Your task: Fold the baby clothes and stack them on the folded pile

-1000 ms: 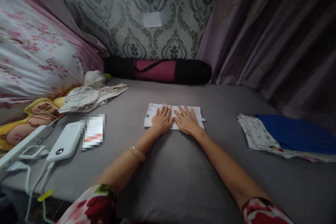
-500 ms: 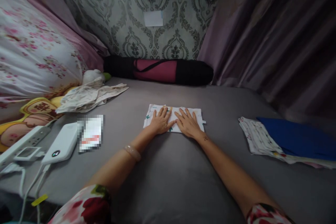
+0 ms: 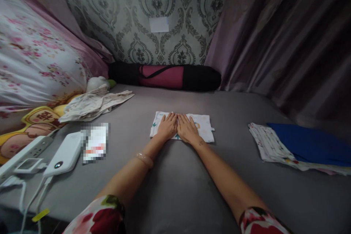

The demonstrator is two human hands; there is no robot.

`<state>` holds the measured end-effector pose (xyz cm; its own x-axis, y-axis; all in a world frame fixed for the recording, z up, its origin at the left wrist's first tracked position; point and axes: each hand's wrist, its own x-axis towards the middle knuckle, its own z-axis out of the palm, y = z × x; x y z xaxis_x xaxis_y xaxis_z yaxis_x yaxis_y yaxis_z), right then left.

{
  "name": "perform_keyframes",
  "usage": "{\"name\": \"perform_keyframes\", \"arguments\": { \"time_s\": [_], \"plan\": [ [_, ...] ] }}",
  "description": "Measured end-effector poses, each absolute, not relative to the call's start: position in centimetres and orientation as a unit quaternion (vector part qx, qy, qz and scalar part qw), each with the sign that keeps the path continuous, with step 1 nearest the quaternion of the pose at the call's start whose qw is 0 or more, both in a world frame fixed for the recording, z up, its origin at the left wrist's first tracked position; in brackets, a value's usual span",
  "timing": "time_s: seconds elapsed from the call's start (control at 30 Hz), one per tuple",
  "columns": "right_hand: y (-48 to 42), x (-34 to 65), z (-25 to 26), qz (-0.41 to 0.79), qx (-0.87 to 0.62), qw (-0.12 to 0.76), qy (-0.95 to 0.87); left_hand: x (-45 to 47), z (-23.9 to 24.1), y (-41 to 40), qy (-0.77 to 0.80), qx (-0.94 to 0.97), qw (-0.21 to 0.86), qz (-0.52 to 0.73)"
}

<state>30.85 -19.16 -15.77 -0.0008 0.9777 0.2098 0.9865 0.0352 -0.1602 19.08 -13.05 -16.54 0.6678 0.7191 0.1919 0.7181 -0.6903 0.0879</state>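
Note:
A small folded white cloth with a printed pattern lies flat on the grey bed sheet in the middle of the view. My left hand rests flat on its left half, fingers stretched out. Beside it, my right hand presses flat on the cloth's middle, fingers straight and touching the left hand. Neither hand holds anything. A pale bangle sits on my left wrist.
To the right lie a folded patterned cloth and a blue cloth. A crumpled pale garment is at the left, with a white power bank, a power strip and cables. A rolled pink and black bag lies against the wall.
My right hand has slid left across the cloth until it meets my left hand. The right part of the cloth is now uncovered.

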Motion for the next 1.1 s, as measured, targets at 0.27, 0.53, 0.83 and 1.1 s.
{"name": "perform_keyframes", "arguments": {
  "time_s": [0.27, 0.53, 0.83, 1.1],
  "plan": [
    [-19.3, 32.6, -14.4, 0.026, -0.692, 0.13, -0.709, 18.3, -15.2, -13.0, 0.388, 0.918, 0.007, 0.088],
    [-20.4, 32.8, -15.6, -0.008, -0.728, 0.13, -0.674, 17.4, -15.6, -13.5, 0.392, 0.917, 0.022, 0.061],
    [-21.2, 35.3, -15.1, -0.001, -0.743, 0.135, -0.656, 15.8, -15.6, -12.4, 0.442, 0.892, -0.007, 0.089],
    [-21.6, 37.4, -14.1, 0.077, -0.742, 0.13, -0.653, 14.9, -15.3, -11.5, 0.429, 0.902, 0.0, 0.053]
  ]
}}
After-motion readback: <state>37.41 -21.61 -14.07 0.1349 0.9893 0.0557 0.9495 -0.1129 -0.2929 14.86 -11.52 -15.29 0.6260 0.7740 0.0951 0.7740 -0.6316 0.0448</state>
